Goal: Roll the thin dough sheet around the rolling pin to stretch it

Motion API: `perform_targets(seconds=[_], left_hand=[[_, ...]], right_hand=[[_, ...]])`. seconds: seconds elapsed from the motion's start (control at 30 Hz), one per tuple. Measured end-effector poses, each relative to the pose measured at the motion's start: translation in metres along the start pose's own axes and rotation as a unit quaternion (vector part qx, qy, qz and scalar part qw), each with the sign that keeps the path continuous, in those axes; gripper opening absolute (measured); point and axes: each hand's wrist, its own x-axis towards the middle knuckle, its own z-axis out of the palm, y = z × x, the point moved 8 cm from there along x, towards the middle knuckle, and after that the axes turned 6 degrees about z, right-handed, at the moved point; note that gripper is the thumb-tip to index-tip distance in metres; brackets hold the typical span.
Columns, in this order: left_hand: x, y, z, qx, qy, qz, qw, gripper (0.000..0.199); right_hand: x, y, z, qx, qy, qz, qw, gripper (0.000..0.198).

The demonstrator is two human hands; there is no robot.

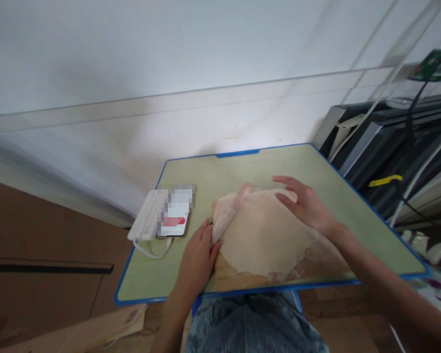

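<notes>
A thin, pale sheet of dough (264, 235) lies spread over a brown board (238, 282), with an uneven near edge and floury patches beside it. Across its left part rests a pale, floury rolling pin (228, 215), slanting away from me. My left hand (200, 252) is closed on the pin's near end, thumb on one side and fingers on the other. Over the dough's far right edge is my right hand (305, 201), thumb and fingers apart, with nothing held between them. Whether its thumb touches the dough, I cannot tell.
The green table (143, 282) has a blue rim and stands near a white wall. Left of the board lie a phone (174, 225) and a white power bank (145, 215) with a cable (150, 255). Dark flat panels (385, 147) and hanging cables are at the right.
</notes>
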Motion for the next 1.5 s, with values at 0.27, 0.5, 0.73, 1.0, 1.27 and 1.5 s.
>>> perform_targets(seconds=[0.27, 0.5, 0.73, 1.0, 1.27, 1.5], left_hand=[[-0.002, -0.006, -0.003, -0.017, 0.032, -0.042, 0.998, 0.019], [-0.023, -0.019, -0.025, -0.104, 0.113, -0.105, 0.983, 0.031], [-0.039, -0.025, -0.04, -0.138, 0.135, -0.177, 0.965, 0.034], [-0.038, -0.017, -0.044, -0.145, 0.123, -0.175, 0.966, 0.034], [-0.023, 0.005, -0.029, -0.069, 0.038, -0.066, 0.995, 0.027], [0.002, 0.056, -0.001, 0.077, -0.079, 0.043, 0.993, 0.011]], right_hand=[[-0.005, 0.081, -0.005, 0.0, -0.007, 0.119, 0.993, 0.042], [0.011, 0.078, 0.002, 0.058, -0.072, 0.136, 0.986, 0.046], [-0.017, 0.055, -0.004, 0.068, -0.055, 0.121, 0.989, 0.043], [-0.048, 0.056, -0.042, 0.052, -0.008, 0.172, 0.984, 0.046], [-0.067, 0.07, -0.064, -0.088, 0.12, 0.085, 0.985, 0.03], [-0.048, -0.02, -0.008, -0.151, 0.013, -0.155, 0.976, 0.033]])
